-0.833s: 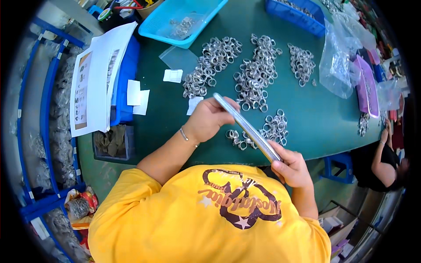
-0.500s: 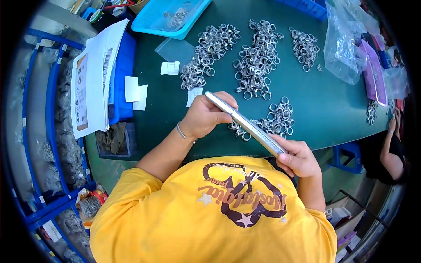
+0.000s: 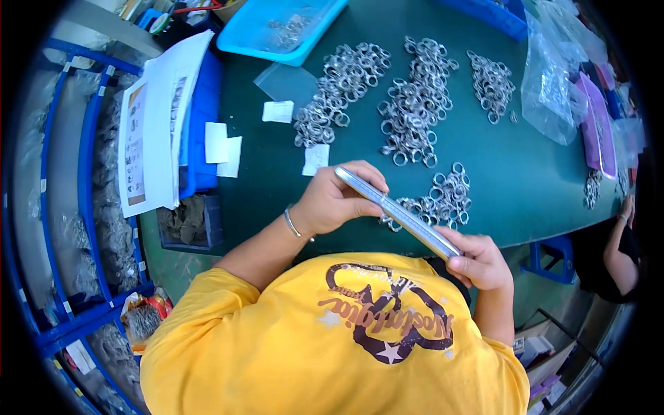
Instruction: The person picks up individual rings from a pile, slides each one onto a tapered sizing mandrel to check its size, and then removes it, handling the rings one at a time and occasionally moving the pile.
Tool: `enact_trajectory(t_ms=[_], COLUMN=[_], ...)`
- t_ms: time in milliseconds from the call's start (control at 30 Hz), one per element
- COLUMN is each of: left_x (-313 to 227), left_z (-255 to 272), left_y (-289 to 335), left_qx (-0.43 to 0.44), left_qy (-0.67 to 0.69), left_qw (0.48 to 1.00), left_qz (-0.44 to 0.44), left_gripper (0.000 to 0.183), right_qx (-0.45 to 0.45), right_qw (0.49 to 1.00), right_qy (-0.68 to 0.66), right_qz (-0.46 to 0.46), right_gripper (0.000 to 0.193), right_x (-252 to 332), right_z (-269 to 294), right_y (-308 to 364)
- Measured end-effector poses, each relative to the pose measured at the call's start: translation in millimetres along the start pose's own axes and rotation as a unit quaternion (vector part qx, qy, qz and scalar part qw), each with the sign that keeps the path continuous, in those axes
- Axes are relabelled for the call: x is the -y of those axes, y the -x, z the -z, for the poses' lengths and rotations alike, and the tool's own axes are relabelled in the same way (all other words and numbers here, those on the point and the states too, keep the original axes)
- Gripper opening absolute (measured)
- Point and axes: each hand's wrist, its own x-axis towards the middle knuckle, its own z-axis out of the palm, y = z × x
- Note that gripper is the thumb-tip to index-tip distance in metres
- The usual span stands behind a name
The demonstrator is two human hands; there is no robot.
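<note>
A silver metal ring mandrel [image 3: 413, 223] with fine markings along it slants in front of my chest. My left hand [image 3: 337, 199] grips its upper left end, thumb below and fingers over the top. At the lower right end, the thumb and fingers of my right hand [image 3: 483, 261] close round it. A thin band, perhaps a ring, seems to sit on the rod near my left thumb; it is too small to be sure. Just beyond the rod lies a small pile of silver rings [image 3: 446, 197], partly hidden by it.
More silver ring piles [image 3: 418, 97] lie on the green table [image 3: 290, 200]. A light blue basket [image 3: 304, 52], paper slips [image 3: 317, 159] and a clear plastic bag [image 3: 546, 97] surround them. Left are a blue bin [image 3: 197, 169] and racks [image 3: 86, 173]. Another person's arm [image 3: 621, 245] shows at right.
The whole view has shifted slightly, so the table sits lower and further right. Both hands keep hold of the mandrel, which looks slightly turned.
</note>
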Motion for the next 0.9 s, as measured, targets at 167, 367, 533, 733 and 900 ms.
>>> enact_trajectory(t_ms=[167, 367, 533, 733, 900], left_x=[-11, -21, -18, -30, 3], left_z=[17, 86, 71, 43, 2], left_y=[-1, -17, -21, -15, -4], left_qx=[-0.157, -0.327, -0.256, -0.195, 0.101], left_qy=[0.086, -0.353, -0.503, -0.495, -0.474], left_qw=[0.983, 0.869, 0.819, 0.830, 0.873], left_qz=[-0.037, -0.117, -0.104, -0.168, -0.060], left_gripper=[0.024, 0.025, 0.020, 0.009, 0.020], right_qx=[-0.042, -0.199, -0.226, -0.218, -0.194], right_qw=[0.998, 0.980, 0.974, 0.975, 0.980], right_qy=[-0.042, 0.012, -0.002, -0.006, -0.016], right_qz=[0.021, -0.005, 0.017, 0.044, 0.047], right_gripper=[0.049, 0.050, 0.051, 0.051, 0.050], right_x=[-12, -18, -24, -23, -24], right_z=[9, 11, 2, 3, -1], right_y=[16, 29, 26, 22, 22])
